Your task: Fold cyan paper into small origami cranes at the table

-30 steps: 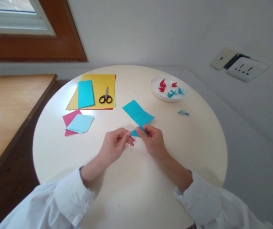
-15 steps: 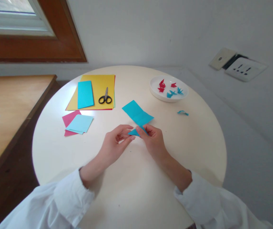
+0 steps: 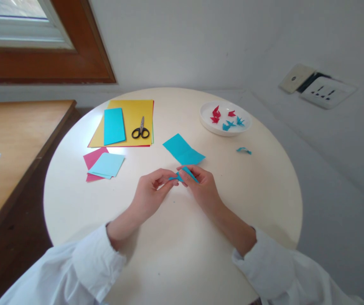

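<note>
Between my two hands is a small folded piece of blue paper (image 3: 188,173), held just above the white table. My left hand (image 3: 151,186) pinches its left tip between thumb and fingers. My right hand (image 3: 204,184) grips the other side, with the thumb on top and fingers behind. The fingers cover part of the folds. Just beyond my fingertips lies a creased blue sheet (image 3: 182,148), flat on the table apart from its raised right part.
Black-handled scissors (image 3: 140,129) and a blue rectangle (image 3: 114,126) rest on yellow paper (image 3: 132,108). Pink and pale blue squares (image 3: 108,164) lie nearer. A white dish (image 3: 205,123) holds several red and blue paper cranes; a blue scrap (image 3: 244,150) lies by it.
My left fingers have closed on the left tip of the folded blue paper. The piece has turned a little in my hands, and a folded flap now shows over my right thumb.
</note>
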Available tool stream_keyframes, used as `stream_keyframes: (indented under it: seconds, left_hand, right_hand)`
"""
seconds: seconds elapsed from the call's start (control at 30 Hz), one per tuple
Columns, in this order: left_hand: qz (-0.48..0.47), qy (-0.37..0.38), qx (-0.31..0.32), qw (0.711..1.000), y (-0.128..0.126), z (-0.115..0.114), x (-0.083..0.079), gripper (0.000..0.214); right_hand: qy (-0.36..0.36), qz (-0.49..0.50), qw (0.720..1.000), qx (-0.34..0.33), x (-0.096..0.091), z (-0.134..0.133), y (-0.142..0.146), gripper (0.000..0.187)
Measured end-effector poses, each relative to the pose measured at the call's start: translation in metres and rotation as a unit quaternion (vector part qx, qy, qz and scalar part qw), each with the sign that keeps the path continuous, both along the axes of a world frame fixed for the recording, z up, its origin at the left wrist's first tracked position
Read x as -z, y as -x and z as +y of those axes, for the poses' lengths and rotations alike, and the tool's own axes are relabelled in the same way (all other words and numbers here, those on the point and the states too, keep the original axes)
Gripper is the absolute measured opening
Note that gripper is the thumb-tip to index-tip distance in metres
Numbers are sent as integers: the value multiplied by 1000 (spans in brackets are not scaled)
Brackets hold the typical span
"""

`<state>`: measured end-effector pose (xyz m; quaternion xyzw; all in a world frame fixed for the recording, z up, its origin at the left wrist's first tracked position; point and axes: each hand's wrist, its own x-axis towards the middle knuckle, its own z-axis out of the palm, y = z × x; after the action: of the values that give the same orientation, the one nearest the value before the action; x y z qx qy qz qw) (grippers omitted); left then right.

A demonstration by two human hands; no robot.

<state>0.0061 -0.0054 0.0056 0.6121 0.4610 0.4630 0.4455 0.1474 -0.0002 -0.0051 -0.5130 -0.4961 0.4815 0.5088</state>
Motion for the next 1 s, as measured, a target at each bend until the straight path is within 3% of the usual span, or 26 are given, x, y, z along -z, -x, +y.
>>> stream_keyframes:
  seconds: [0.13,0.23,0.57,1.0]
  left_hand:
    - [-5,3,-30,1000,1,1,-2,14]
    - [-15,14,-46,999,2,2,-4,16]
    - [-46,27,-29,998,2,1,-9,20]
    - [-33,1,-27,999,1,2,-2,14]
  right_hand:
    - [-15,18,1000,0,-3,-2,0,42]
    - [-27,38,999,-10,-5,-3,0,46]
    - [-25,75,996,-44,1,-4,-1,36]
    - [-31,69,996,-37,-1,-4,3,21]
